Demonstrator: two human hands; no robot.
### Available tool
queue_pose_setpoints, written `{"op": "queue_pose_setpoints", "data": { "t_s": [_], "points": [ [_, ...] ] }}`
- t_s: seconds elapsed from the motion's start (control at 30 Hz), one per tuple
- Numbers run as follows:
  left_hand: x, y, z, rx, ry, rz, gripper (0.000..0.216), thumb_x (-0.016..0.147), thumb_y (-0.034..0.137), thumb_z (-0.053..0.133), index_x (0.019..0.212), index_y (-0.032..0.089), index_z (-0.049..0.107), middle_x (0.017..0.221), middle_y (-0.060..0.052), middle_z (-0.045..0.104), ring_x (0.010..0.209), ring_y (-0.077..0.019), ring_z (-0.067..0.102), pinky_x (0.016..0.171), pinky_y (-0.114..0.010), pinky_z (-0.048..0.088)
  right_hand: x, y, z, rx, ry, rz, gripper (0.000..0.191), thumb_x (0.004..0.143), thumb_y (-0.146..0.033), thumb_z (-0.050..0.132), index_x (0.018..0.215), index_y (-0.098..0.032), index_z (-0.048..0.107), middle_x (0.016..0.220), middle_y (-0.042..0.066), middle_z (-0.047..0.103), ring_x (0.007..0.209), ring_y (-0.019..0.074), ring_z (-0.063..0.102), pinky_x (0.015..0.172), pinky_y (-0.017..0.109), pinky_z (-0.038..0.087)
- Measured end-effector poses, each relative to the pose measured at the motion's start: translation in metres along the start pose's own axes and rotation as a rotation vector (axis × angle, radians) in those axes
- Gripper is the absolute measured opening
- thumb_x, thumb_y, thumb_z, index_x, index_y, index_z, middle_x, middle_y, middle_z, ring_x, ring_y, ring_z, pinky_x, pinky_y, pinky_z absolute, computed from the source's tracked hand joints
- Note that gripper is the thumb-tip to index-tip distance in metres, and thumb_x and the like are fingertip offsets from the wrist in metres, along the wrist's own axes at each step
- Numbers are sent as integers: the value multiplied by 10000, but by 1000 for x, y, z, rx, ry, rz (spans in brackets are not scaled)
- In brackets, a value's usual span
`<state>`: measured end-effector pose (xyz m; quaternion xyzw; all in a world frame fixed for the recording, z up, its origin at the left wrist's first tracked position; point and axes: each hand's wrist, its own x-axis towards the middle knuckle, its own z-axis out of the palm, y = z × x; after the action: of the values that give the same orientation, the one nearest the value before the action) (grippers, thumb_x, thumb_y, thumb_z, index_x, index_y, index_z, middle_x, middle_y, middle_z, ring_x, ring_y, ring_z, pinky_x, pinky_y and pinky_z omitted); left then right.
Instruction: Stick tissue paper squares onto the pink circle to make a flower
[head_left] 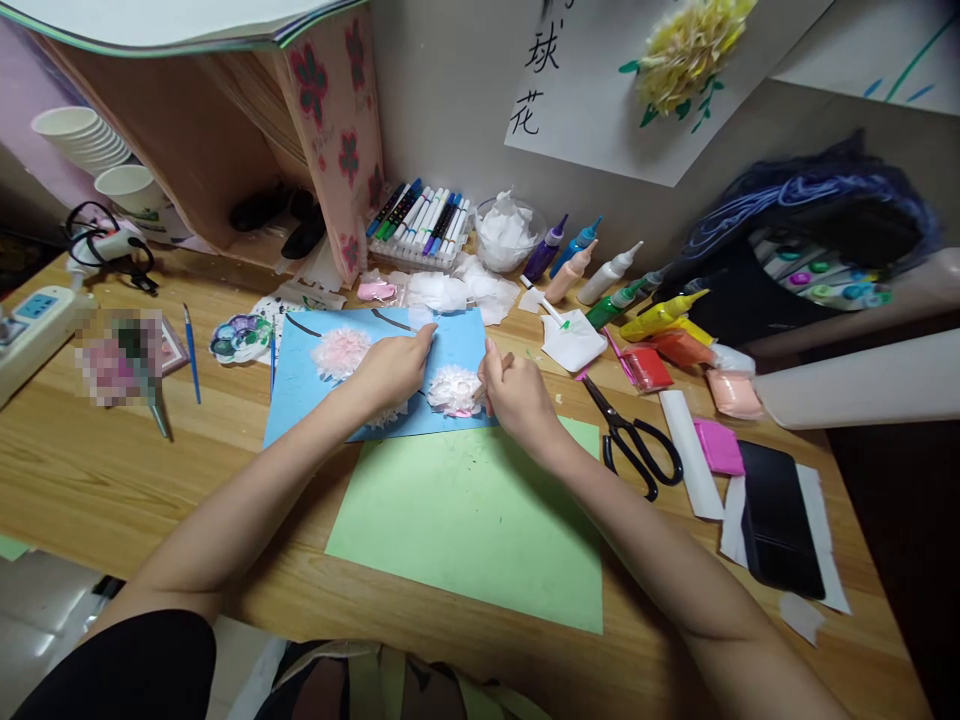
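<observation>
A sheet of blue paper (300, 400) bears dark painted branches and fluffy tissue-paper flowers. Over its middle, my left hand (394, 370) is curled with the thumb stretched out, partly covering a white flower (388, 414). Its other fingers are hidden, and so is anything in them. My right hand (519, 400) is closed at the sheet's right edge, pinching a thin brown stick-like thing (498, 368) beside a white and pink tissue flower (454, 390). A pale pink flower (341, 354) lies left of my left hand. Green paper (472, 520) lies nearer my body.
Black scissors (637, 440) and a phone (780, 520) lie to the right. Several paint bottles (570, 272), a bowl of tissue (510, 232) and a marker box (417, 225) line the wall. A paint palette (241, 338) and a brush (191, 355) lie left.
</observation>
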<state>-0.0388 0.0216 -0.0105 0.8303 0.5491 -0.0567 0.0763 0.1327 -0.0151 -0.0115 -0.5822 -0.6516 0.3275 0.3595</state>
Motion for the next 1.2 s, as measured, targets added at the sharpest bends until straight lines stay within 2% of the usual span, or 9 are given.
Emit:
{"op": "queue_pose_setpoints", "data": {
  "t_s": [0.17,0.37,0.57,0.7,0.83,0.93,1.03,1.2],
  "points": [
    [0,0,-1,-3,-13,3,466,957,291,198,1375,115,309,932,-140,684,859,-246,654,713,-309,431,-12,4,-8,94,-57,-7,570,934,-512,314,473,-198,428,364,-18,439,385,110,457,466,254,349],
    [1,-5,1,-30,11,17,463,952,285,205,1371,126,321,916,-147,686,847,-260,655,703,-319,436,-49,31,-20,449,85,35,517,936,-498,328,551,-194,493,456,-10,488,402,107,436,418,255,322],
    [0,-12,-3,-135,4,17,436,953,281,207,1339,155,365,1033,-139,678,923,-240,646,749,-308,448,-53,49,-19,615,106,93,503,923,-508,326,555,-206,485,427,-14,466,382,118,430,386,255,306],
    [-1,-14,-2,-159,16,21,425,954,303,217,1315,170,397,1070,-134,671,945,-239,640,771,-310,452,-58,52,-17,473,46,-25,501,948,-449,296,561,-205,501,447,-6,484,399,120,424,409,266,316],
    [-1,-12,1,-134,17,19,417,951,295,226,1313,175,393,1037,-126,681,912,-233,648,744,-300,456,-64,52,-14,195,-12,-328,479,969,-331,251,570,-207,483,506,6,499,455,125,448,491,278,360],
    [0,-12,3,-121,11,15,415,949,279,219,1314,177,389,1029,-127,682,902,-240,650,734,-309,456,-63,52,-12,102,-22,-495,424,965,-255,237,608,-205,461,535,10,494,489,130,458,516,273,372],
    [1,-13,3,-121,16,21,417,950,283,215,1311,179,394,1036,-131,679,915,-249,646,740,-318,454,-59,52,-9,61,-25,-553,368,954,-207,257,642,-200,452,550,9,488,504,129,457,524,266,372],
    [1,-14,4,-132,10,16,429,955,309,210,1325,180,385,1014,-126,685,903,-254,647,746,-325,450,-54,51,-8,15,-19,-560,363,950,-191,257,633,-206,432,538,4,476,491,128,451,520,262,368]
  ]
}}
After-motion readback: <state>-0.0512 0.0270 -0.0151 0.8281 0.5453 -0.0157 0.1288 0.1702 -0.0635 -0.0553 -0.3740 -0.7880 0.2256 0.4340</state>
